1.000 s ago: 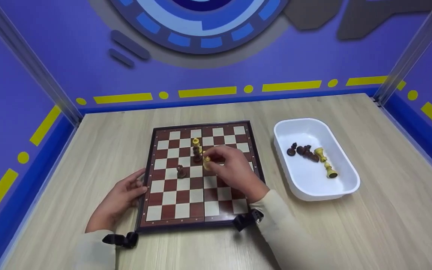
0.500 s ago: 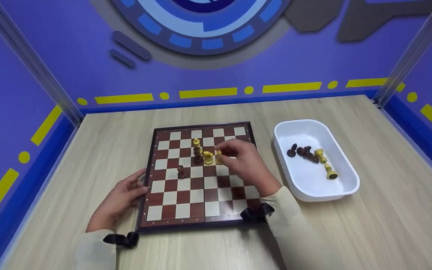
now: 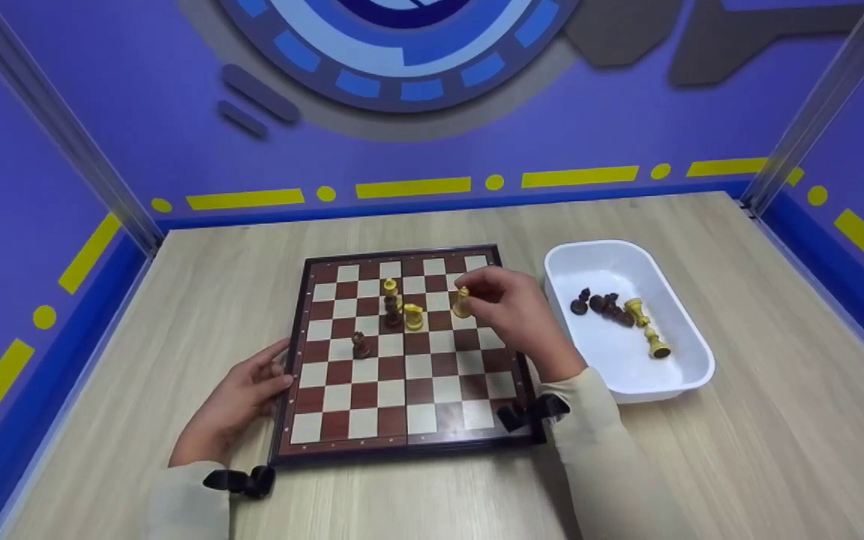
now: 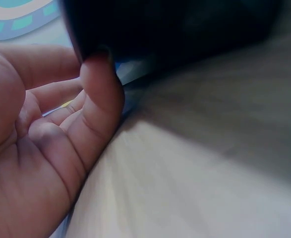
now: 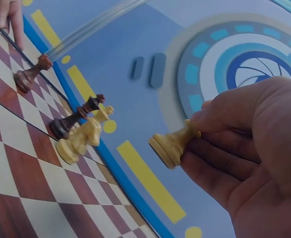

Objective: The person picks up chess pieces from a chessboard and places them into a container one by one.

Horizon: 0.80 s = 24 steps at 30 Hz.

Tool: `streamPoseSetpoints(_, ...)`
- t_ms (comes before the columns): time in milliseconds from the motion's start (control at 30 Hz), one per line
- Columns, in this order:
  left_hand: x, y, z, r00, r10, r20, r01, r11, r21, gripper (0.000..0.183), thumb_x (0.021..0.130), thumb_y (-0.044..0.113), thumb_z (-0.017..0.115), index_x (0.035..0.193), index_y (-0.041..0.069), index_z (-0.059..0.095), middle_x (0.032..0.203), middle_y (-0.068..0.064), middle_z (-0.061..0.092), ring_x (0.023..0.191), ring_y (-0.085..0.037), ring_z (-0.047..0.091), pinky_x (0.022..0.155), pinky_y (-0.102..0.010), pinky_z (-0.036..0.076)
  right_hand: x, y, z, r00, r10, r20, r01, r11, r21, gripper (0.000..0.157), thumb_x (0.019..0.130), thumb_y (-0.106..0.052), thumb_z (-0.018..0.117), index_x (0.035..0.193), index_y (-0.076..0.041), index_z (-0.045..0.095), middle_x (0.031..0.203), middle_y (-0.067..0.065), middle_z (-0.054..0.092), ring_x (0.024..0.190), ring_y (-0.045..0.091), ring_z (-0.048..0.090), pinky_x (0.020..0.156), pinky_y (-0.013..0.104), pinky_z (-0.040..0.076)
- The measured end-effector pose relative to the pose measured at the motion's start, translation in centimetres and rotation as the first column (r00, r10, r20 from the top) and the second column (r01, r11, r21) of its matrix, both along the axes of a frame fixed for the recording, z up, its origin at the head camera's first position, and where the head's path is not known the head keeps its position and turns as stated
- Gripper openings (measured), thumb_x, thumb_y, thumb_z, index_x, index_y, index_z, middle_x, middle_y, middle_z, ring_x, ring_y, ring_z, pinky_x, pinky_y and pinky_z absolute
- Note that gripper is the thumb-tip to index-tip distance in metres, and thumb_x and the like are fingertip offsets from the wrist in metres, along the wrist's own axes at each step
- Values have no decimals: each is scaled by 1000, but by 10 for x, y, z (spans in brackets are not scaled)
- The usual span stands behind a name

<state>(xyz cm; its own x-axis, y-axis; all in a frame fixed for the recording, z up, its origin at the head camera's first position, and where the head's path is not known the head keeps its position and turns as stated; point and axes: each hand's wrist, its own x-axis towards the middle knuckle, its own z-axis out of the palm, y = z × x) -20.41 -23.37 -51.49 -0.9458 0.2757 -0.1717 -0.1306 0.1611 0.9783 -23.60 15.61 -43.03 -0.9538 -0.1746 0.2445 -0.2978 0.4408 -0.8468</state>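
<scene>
My right hand [image 3: 514, 307] pinches a pale yellow chess piece [image 5: 170, 145] between thumb and fingers, above the right half of the chessboard [image 3: 432, 431]. In the right wrist view this piece is tilted and its base is off the board; fingers cover part of its top. At the board's left edge, my left hand [image 3: 241, 394] touches the side with thumb and index finger. A yellow knight [image 3: 413, 318] stands mid-board, beside a tall dark piece [image 3: 392, 313]. Just behind is another yellow piece [image 3: 390, 286]. Nearer the left hand stands a dark piece [image 3: 360, 345].
To the right of the board sits a white plastic tray [image 3: 672, 386]. Dark chess pieces [image 3: 612, 309] and yellow chess pieces [image 3: 657, 345] lie in it on their sides. Blue panels [image 3: 417, 150] enclose the wooden table [image 3: 357, 495] at the back and sides.
My right hand has moved right and slightly back, away from the knight, carrying the pinched yellow piece. The knight, earlier mostly covered by the fingers, now shows. My left hand has stayed in place.
</scene>
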Motion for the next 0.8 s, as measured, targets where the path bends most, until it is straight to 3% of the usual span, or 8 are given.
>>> streamPoseSetpoints(367, 1, 3, 2, 998, 50, 38, -49, 998, -33, 67, 95, 1, 55, 154, 10, 25, 92, 0, 50, 62, -7, 55, 50, -24, 50, -7, 24, 3, 999, -17, 28, 18, 998, -62, 22, 85, -8, 69, 107, -9, 71, 98, 8, 72, 83, 18, 66, 69, 30, 55)
streamPoseSetpoints(800, 2, 2, 2, 999, 31, 23, -30, 999, -32, 67, 95, 3, 56, 154, 9, 24, 92, -1, 50, 64, -8, 56, 50, -25, 51, -11, 52, 6, 995, -94, 37, 97, 990, -101, 24, 85, -9, 69, 110, -7, 71, 103, 9, 70, 92, 16, 65, 80, 23, 54)
